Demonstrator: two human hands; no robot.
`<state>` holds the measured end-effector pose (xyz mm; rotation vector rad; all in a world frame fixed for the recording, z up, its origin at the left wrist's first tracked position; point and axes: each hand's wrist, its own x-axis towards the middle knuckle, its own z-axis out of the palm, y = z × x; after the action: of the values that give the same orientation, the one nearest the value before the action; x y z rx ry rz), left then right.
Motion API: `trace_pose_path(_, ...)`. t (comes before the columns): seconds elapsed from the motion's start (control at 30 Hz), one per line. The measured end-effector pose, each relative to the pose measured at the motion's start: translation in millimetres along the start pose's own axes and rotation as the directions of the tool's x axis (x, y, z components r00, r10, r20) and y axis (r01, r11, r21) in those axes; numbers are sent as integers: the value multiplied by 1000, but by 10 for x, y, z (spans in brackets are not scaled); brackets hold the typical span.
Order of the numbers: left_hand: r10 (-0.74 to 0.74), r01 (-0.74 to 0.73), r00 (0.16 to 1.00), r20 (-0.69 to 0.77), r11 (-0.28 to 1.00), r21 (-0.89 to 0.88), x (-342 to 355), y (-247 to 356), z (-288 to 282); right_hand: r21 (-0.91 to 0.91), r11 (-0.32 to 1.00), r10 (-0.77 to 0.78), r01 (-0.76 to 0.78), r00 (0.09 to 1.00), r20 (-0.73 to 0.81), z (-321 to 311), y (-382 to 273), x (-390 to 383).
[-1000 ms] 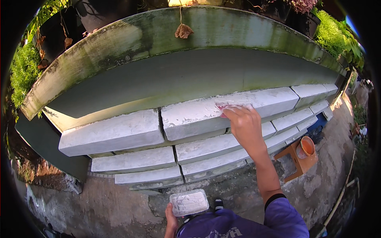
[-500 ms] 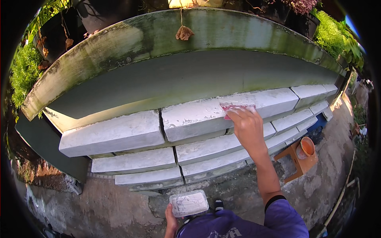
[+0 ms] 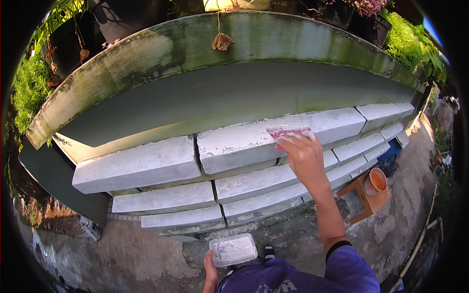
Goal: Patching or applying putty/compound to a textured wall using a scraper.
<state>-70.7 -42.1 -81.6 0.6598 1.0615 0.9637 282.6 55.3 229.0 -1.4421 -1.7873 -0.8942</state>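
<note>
My right hand [image 3: 304, 150] is closed around a flat red putty scraper [image 3: 287, 132], its edge pressed to the top face of a long white block [image 3: 234, 137] in the stepped row. Pale, uneven smears of paste show on that face, mostly left of the scraper and along the back edge. Low in the view, my left hand [image 3: 211, 266] grips the left side of a clear rectangular plastic tub [image 3: 233, 249] with whitish paste inside. The fingers beneath the tub are hidden.
Lower steps of white blocks [image 3: 166, 198] run below, split by dark gaps. A mossy concrete ledge [image 3: 195, 44] overhangs behind. At right, an orange bucket [image 3: 377, 180] stands on an orange-brown stool [image 3: 359, 199]. Potted plants [image 3: 408, 41] line the top.
The right hand and scraper look nearly still on the block, with the scraper slightly farther left and more of its blade showing. The left hand keeps the tub in the same place.
</note>
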Motion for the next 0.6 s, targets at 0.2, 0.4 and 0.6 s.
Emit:
trace_pose_path(0.2,-1,1,1000,-8,1000,-15,-7,-29,-13,131,991,8,-4,1000,-28,-222,-57,88)
trace_pose_path(0.4,-17,17,1000,-11,1000,-5,3,-34,55,11,1000,22,-22,997,-69,21,98,69)
trace_pose_path(0.6,42,-42,999,-11,999,-34,24,-115,24,178,984,22,-16,999,-29,-181,-5,-3)
